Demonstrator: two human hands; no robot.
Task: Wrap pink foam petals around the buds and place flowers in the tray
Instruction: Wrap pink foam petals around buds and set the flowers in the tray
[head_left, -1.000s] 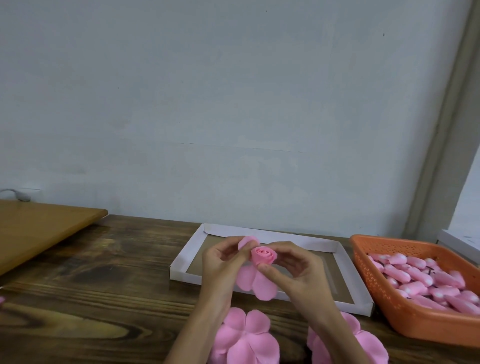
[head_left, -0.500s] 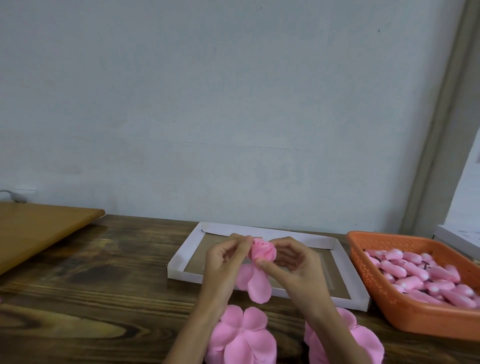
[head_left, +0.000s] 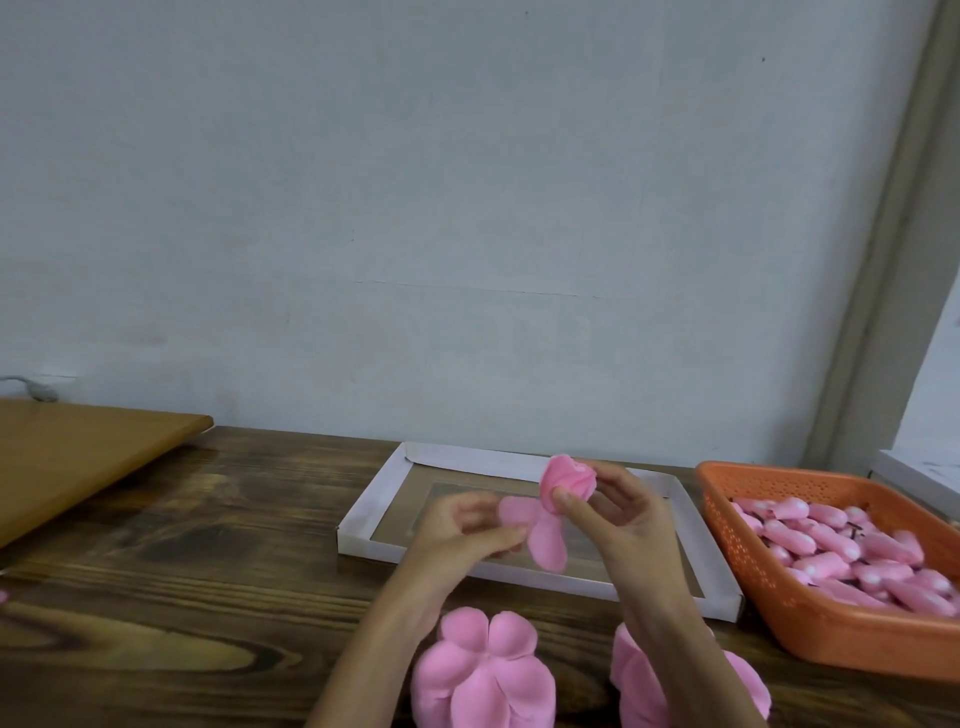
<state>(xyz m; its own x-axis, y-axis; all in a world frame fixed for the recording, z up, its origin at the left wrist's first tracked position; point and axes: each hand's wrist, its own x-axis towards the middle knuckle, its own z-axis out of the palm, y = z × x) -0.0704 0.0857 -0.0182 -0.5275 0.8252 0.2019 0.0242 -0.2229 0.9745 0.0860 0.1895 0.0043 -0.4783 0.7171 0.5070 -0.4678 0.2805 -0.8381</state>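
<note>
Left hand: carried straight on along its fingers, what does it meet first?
The loose petals hanging under the bud that the right hand pinches. The left hand points right, fingertips at them; blur hides any contact. Next, the right hand's palm.

A plain pale grey-blue wall (head_left: 467, 208) fills the upper part of the view, with a faint horizontal line crossing it at mid-height. Its base meets the rear edge of a dark, strongly grained wooden tabletop (head_left: 182, 597). At the left, a lighter brown wooden board (head_left: 78, 457) overhangs the tabletop, and a grey cable (head_left: 26, 384) lies behind it against the wall. At the right, a grey vertical frame (head_left: 878, 291) borders a bright area, with a white ledge (head_left: 919, 475) below. Lighting is soft and even.
</note>
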